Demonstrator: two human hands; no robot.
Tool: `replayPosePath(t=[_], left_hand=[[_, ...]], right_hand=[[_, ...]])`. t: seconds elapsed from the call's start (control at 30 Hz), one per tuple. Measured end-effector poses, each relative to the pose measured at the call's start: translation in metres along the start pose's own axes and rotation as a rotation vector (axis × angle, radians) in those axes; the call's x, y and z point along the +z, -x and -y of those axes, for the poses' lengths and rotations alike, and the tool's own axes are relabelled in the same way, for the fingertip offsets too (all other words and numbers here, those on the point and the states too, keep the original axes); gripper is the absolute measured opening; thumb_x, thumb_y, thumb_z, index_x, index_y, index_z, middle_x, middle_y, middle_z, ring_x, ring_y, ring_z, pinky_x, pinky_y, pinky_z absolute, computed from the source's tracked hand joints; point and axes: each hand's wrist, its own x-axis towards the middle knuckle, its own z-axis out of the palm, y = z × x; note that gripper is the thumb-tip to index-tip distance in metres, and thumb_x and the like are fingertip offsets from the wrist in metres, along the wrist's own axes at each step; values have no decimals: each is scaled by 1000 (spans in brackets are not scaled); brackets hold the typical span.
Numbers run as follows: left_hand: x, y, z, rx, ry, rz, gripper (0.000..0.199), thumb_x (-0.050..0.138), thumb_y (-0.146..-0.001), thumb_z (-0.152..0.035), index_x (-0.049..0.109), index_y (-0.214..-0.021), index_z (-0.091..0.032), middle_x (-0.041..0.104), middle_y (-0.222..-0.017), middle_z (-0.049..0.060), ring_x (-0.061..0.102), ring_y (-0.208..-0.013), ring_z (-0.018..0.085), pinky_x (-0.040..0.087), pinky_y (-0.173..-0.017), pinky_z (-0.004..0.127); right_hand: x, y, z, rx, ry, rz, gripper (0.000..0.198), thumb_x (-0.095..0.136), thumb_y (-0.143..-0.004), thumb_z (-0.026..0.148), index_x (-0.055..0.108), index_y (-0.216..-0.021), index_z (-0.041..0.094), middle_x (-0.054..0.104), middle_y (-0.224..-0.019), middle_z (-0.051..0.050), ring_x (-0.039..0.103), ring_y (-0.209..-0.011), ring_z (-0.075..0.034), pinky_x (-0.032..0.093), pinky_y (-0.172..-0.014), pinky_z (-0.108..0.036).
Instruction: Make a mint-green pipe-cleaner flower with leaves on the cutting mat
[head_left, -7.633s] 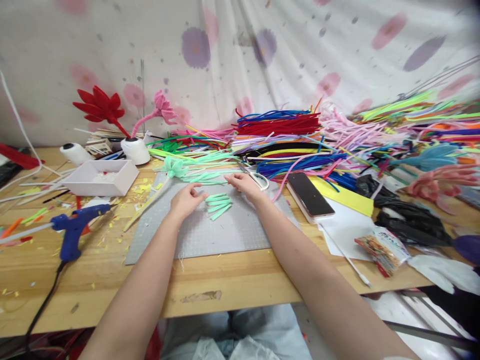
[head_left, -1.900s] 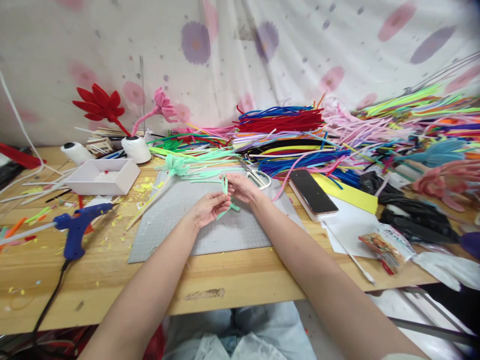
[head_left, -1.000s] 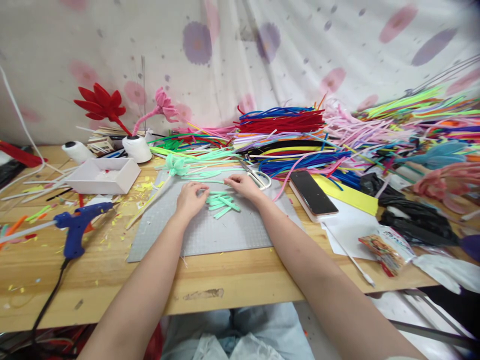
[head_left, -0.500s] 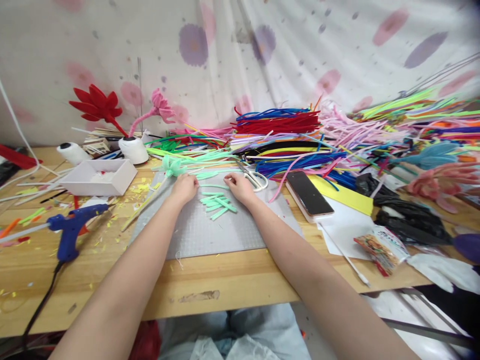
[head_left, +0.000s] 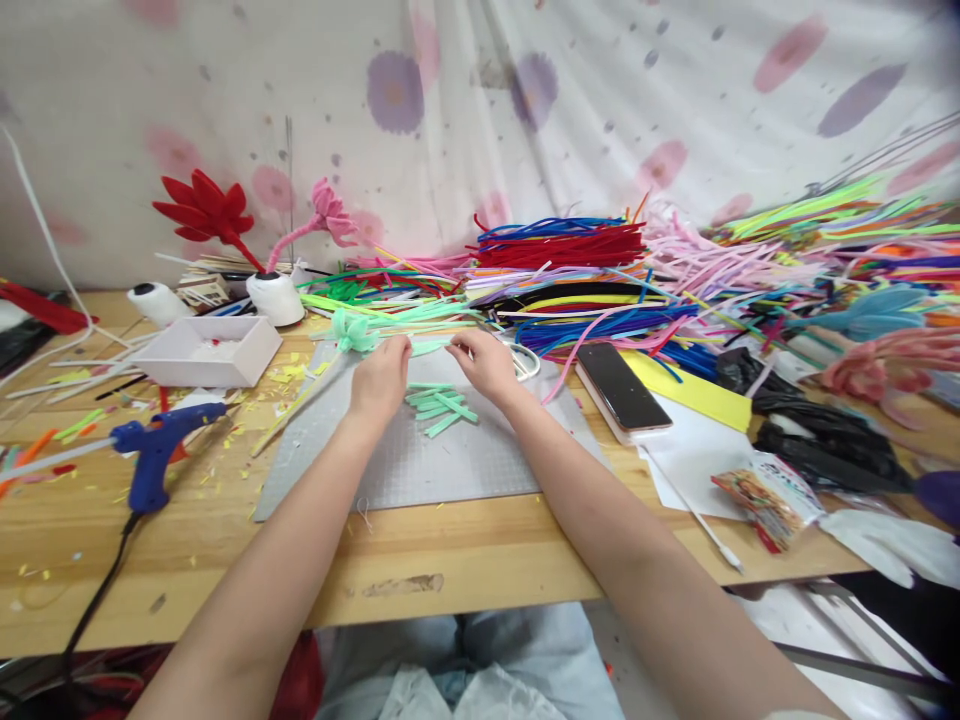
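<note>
My left hand (head_left: 381, 378) and my right hand (head_left: 484, 362) are raised a little above the grey cutting mat (head_left: 457, 475), facing each other. The fingers of both are pinched together, apparently on the two ends of a mint-green pipe cleaner (head_left: 430, 347); similar strips behind it make its outline hard to separate. Just below the hands, several short cut mint-green pipe cleaner pieces (head_left: 441, 408) lie in a loose pile. Beyond my left hand is a mint-green pipe cleaner flower (head_left: 352, 330) on a pale stem. White-handled scissors (head_left: 529, 362) lie partly hidden behind my right hand.
At left are a blue glue gun (head_left: 154, 450) with its cord, a white box (head_left: 206, 352) and a thread spool (head_left: 274, 300) holding flowers. Bundles of coloured pipe cleaners (head_left: 562, 245) line the back. A phone (head_left: 622, 388), snack packet (head_left: 772, 497) and black plastic bag (head_left: 825, 430) sit right.
Both hands have lifted slightly off the mat, with the left turning more upright. The strip seen between them lower down is gone from that spot. The view has shifted slightly.
</note>
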Motion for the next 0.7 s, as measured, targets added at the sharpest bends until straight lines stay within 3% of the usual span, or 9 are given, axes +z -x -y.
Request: replayPosePath(t=[0.13,0.3,0.37,0.5,0.7], left_hand=[[13,7,1,-125,274,8,18,39,-84,-26,54,-91,-18,64,-86,6,59,-83,18,41,-74,29],[32,11,-5,-398,1015,115,9,48,-77,-21,50,-84,-16,65,-79,5,63,-77,16,49,-68,29],[32,13,-9,-517,1191,154,8,51,-75,-18,50,-82,-14,66,-77,6,64,-75,16,50,-67,30],[25,15,-14,-662,1326,171,10,54,-74,-14,57,-83,-9,66,-81,8,65,-71,15,52,-68,30],[22,16,-13,-715,1353,211,13,56,-74,-13,62,-85,-8,67,-86,9,65,-76,16,52,-67,27]], right_hand=[[1,-4,2,84,-225,-64,17,50,-78,32,59,-77,18,58,-74,-2,49,-68,-13,34,-63,-25],[6,-5,10,91,-518,-60,17,51,-75,33,54,-72,17,55,-68,0,47,-62,-11,36,-61,-23],[9,-4,11,103,-630,-34,17,52,-74,34,53,-71,17,53,-65,1,47,-60,-10,37,-60,-23],[16,-4,10,130,-790,50,20,52,-73,37,51,-71,17,51,-59,3,46,-54,-9,38,-56,-23],[23,-2,7,164,-810,116,22,53,-72,40,51,-71,18,56,-60,2,47,-50,-7,39,-52,-21]])
